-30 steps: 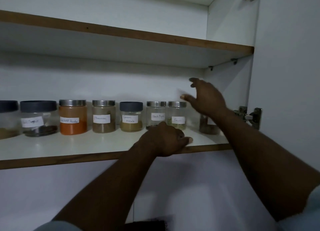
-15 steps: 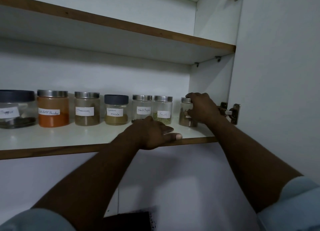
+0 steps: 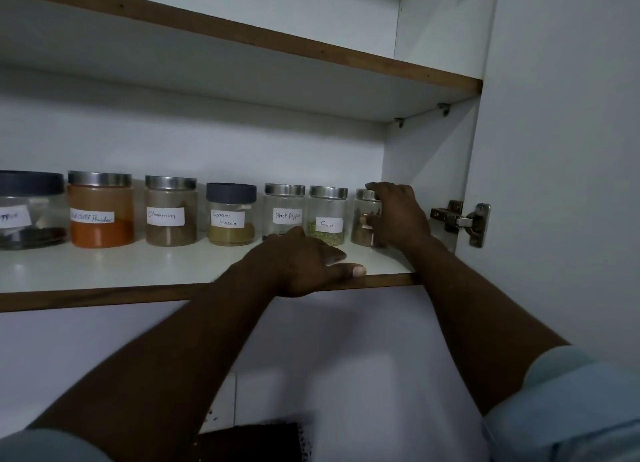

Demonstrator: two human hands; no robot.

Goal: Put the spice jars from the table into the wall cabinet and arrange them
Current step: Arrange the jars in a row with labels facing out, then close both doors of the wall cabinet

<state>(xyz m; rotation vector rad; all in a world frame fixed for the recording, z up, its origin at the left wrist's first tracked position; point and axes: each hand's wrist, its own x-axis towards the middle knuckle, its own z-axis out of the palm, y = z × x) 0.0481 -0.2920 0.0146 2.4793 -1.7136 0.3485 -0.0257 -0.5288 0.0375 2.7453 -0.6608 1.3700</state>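
left sleeve (image 3: pixel 45 447): light blue, cut off at the bottom corner.
right sleeve (image 3: pixel 571 409): light blue, pushed up the forearm.
dark object (image 3: pixel 249 441): seen low at centre, under the arms; kind cannot be told.
left hand (image 3: pixel 304 264): rested on the shelf's front edge. The thumb is laid along the edge and the fingers are loosely bent. Nothing is held.
shelf (image 3: pixel 138 267): white top, brown front edge; all the jars are carried on it.
right hand (image 3: pixel 398 217): reached in at the shelf's right end and wrapped round the end jar, with the fingertips set over its lid.
end jar (image 3: pixel 360 234): steel lid, brownish contents. It is stood upright, last in the row, just beside the fennel jar and near the cabinet's side wall. Its label is hidden by the hand.
fennel jar (image 3: pixel 327 215): steel lid, green seeds at the bottom, label faced forward.
black pepper jar (image 3: pixel 284 208): steel lid, base partly hidden behind the left hand.
garam masala jar (image 3: pixel 231 215): dark lid, tan powder.
cinnamon jar (image 3: pixel 171 212): steel lid, brown powder.
chilli jar (image 3: pixel 100 212): steel lid, orange powder.
wide jar (image 3: pixel 31 212): dark lid, cut off at the left edge, label only partly read.
row: all are stood upright and lined up side by side, small gaps between.
hinge (image 3: pixel 460 221): metal, fixed to the door at shelf height.
door (image 3: pixel 561 150): white, swung open on the right.
upper shelf (image 3: pixel 242 42): brown-edged, seen above the jars.
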